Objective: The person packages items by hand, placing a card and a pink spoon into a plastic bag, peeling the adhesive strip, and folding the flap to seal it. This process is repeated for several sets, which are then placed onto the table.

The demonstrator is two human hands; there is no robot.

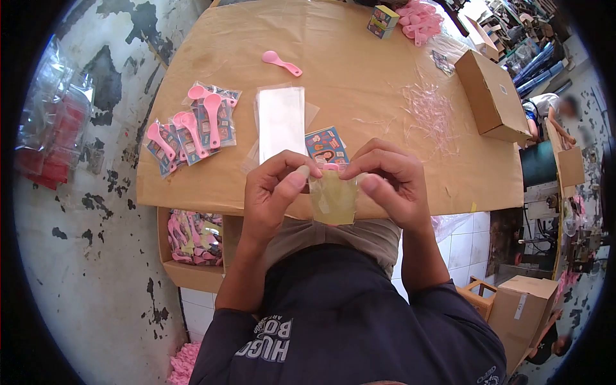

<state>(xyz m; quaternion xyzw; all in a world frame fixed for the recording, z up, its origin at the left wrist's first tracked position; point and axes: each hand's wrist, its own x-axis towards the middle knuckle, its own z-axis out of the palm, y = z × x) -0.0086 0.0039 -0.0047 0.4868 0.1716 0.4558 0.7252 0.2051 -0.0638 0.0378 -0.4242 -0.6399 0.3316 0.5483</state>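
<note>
My left hand (277,187) and my right hand (387,178) pinch the top edges of a small clear plastic bag (333,201) between thumbs and forefingers, just above the near edge of the paper-covered table (359,70). A bit of pink (330,167) shows at the bag's mouth. Right behind my fingers lies a printed card (325,145). A stack of clear empty bags (280,122) rests left of the card.
Several packed bags with pink spoons (192,131) lie at the table's left. A loose pink spoon (280,62), pink plastic shreds (428,109), a cardboard box (493,96), a small colourful box (384,20). A box of pink spoons (194,239) sits below the table. Another person (553,109) works at right.
</note>
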